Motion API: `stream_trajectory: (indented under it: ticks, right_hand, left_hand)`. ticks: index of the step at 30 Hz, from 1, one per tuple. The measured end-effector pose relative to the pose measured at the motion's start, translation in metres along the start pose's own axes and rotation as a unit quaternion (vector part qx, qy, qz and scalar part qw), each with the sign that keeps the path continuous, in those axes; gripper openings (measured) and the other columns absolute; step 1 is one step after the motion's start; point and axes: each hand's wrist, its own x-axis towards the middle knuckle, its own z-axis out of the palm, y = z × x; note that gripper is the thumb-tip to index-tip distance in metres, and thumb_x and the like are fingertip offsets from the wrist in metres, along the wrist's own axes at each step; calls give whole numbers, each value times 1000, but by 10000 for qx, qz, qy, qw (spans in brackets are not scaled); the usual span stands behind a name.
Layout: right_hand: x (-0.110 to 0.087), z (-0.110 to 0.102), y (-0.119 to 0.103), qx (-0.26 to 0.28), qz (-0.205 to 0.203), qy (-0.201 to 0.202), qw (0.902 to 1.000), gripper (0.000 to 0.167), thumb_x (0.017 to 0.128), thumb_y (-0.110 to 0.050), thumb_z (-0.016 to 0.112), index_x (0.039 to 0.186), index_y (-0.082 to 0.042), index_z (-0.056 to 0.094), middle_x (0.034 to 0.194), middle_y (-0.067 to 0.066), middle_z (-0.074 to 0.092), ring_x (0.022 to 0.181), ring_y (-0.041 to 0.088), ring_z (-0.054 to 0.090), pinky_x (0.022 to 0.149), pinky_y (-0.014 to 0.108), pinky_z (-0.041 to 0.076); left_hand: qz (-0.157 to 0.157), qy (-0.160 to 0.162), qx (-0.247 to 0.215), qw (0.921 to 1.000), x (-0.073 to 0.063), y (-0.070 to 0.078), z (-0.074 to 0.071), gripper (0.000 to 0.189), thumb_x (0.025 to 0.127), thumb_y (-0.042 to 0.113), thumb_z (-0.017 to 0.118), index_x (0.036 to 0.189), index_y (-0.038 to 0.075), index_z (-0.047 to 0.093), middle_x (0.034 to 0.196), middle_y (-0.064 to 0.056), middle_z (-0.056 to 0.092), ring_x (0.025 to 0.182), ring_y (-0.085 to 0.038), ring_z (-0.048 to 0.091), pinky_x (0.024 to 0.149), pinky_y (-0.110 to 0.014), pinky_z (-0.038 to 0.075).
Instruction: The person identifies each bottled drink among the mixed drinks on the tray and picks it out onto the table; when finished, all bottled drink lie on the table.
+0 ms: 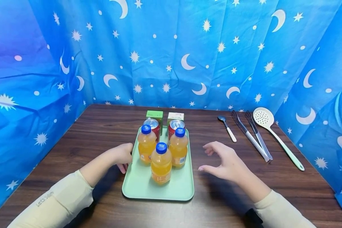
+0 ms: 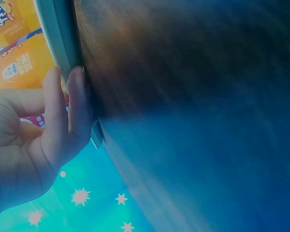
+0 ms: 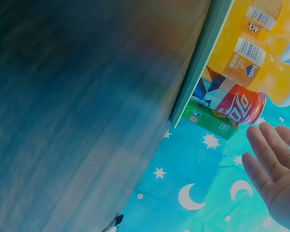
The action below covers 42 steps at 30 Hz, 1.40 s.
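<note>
Head view: left hand [image 1: 122,154] curls against the tray [image 1: 136,186], grip unclear; right hand [image 1: 225,160] hovers empty, thumb spread wide.

The tray [image 1: 136,186] lies on the table [image 1: 111,126]. Toward the tray's near end stands one bottle [image 1: 161,166]; behind it on the tray stand two more bottles [image 1: 147,146], then two cans [image 1: 177,124], then two boxes [image 1: 155,114] at its far end. The left hand [image 1: 122,155] touches its left edge. Right of the tray come the right hand [image 1: 225,160], spoon [image 1: 231,134], tongs [image 1: 253,141] and skimmer [image 1: 265,118]. Behind the tray hangs a curtain [image 1: 159,72].
</note>
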Motion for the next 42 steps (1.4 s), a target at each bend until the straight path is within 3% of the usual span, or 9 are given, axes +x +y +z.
stream_trajectory:
  ticks: [14, 22, 32, 42]
  right_hand:
    - [2, 4, -11, 553, 12, 97, 9984, 51, 67, -30, 84, 108, -13, 60, 96, -6, 64, 87, 12, 63, 73, 31, 55]
    - [3, 7, -23, 721, 358, 102, 9967, 47, 68, -29, 83, 106, -12, 62, 96, 0, 66, 87, 13, 63, 72, 36, 57]
    - [9, 15, -36, 1056, 469, 203, 9931, 50, 65, -32, 85, 106, -14, 62, 95, -7, 65, 86, 11, 63, 74, 31, 56]
    - [14, 21, -46, 1437, 368, 224, 9887, 58, 61, -26, 88, 109, -7, 62, 100, 0, 66, 89, 16, 64, 77, 37, 57]
  left_hand:
    - [5, 16, 156, 9999, -1, 4, 0, 24, 78, -14, 48, 98, -4, 43, 83, -16, 53, 54, -28, 61, 45, -35, 56]
    - [78, 43, 149, 9999, -1, 3, 0, 24, 77, -14, 48, 97, -4, 42, 84, -17, 52, 53, -28, 61, 44, -35, 56]
    - [78, 55, 138, 9999, 2, 1, 2, 25, 77, -14, 47, 99, -3, 42, 84, -16, 52, 53, -27, 61, 44, -35, 56]
    - [68, 53, 99, 9999, 2, 1, 3, 25, 77, -14, 47, 99, -3, 42, 84, -17, 52, 54, -28, 60, 44, -36, 56]
